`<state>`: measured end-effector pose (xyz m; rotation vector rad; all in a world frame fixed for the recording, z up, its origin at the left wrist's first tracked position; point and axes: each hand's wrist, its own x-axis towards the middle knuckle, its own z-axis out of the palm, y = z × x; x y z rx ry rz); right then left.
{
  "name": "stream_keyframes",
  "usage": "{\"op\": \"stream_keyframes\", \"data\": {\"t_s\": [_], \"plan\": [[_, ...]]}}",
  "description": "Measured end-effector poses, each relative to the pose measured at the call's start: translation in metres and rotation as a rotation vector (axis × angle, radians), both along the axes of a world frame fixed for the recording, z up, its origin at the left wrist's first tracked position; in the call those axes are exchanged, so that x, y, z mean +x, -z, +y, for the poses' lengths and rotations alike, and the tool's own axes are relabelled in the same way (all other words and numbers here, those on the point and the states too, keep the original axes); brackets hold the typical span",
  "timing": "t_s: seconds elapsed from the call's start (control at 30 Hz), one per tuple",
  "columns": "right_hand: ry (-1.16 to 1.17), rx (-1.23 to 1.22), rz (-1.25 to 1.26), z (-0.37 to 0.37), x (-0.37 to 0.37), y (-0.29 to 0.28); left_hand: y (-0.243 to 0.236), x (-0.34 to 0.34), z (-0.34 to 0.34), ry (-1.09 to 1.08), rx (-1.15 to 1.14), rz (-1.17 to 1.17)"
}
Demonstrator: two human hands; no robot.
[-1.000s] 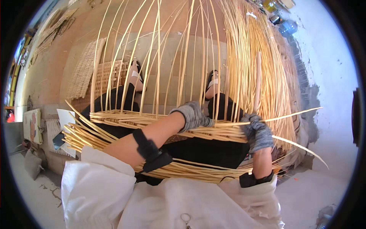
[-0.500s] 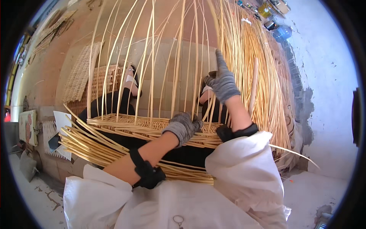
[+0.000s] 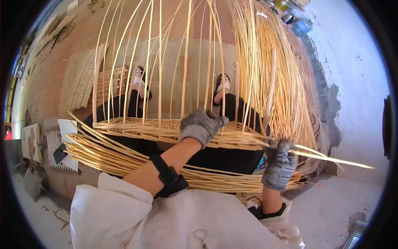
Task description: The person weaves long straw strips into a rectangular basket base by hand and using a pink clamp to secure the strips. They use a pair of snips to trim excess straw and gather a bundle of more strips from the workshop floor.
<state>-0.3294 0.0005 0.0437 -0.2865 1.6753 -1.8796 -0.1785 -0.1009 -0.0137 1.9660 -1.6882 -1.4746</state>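
Observation:
A long, half-woven wicker basket (image 3: 161, 132) lies across my lap, with tall upright rods (image 3: 160, 74) rising from it. My left hand (image 3: 202, 125), in a grey knit glove, is closed over the woven band beside the uprights near the middle. At the basket's right end my gloved right hand (image 3: 280, 162) is closed around a pale wicker rod (image 3: 331, 158), whose tip juts out to the right. Exactly where that rod enters the weave is hidden by the fingers.
A bundle of loose rods (image 3: 112, 159) lies across my lap below the basket. At the right a large heap of long rods (image 3: 277, 83) spreads over the floor near the wall. Woven panels (image 3: 89, 76) lie at the left. A blue plastic bottle (image 3: 302, 27) stands far right.
My right hand has come down from among the uprights to the basket's right end, bringing a rod down to point right. My left hand stays on the weave, shifted slightly.

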Motion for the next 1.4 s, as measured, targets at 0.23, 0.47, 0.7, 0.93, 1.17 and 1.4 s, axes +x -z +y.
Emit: {"op": "stream_keyframes", "data": {"t_s": [0.23, 0.47, 0.7, 0.93, 1.17, 1.4], "plan": [[-0.438, -0.252, -0.119, -0.039, -0.062, 0.062, -0.023, -0.010, -0.017, 0.108, 0.082, -0.182], [-0.026, 0.127, 0.174, -0.022, -0.067, 0.058, 0.027, -0.063, -0.018, 0.438, -0.232, 0.143], [-0.642, 0.123, 0.305, -0.094, -0.128, -0.007, 0.007, -0.070, 0.001, 0.421, 0.057, 0.229], [-0.866, -0.067, 0.696, -0.193, -0.099, 0.048, 0.021, -0.078, -0.017, 0.393, -0.157, 0.011], [-1.059, 0.595, 1.391, -0.088, -0.157, 0.026, 0.002, -0.068, 0.005, 0.272, -0.546, -0.075], [-1.314, 0.581, 1.856, -0.052, -0.075, 0.012, 0.009, -0.054, 0.022, 0.748, -0.569, -0.207]]}}
